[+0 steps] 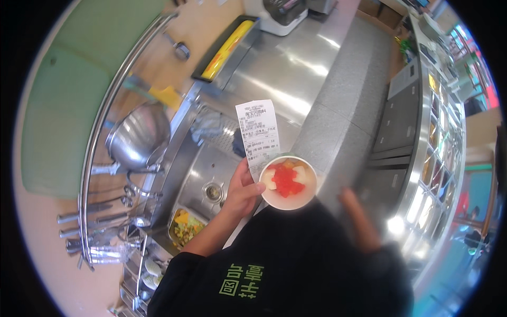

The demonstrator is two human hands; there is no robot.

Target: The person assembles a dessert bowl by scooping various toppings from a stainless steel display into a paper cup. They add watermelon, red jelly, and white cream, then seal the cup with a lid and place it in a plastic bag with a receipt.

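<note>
Head view, frame centre: left hand point(244, 191) fingers hold a fruit bowl point(289, 182) and receipt point(258, 133); blurred right hand point(359, 219), grip unclear.

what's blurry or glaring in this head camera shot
Head view: the right hand is smeared by motion blur; the left hand, long white paper receipt and round white bowl of cut fruit are sharp; glare streaks the steel counter; fisheye bends the edges.
</note>
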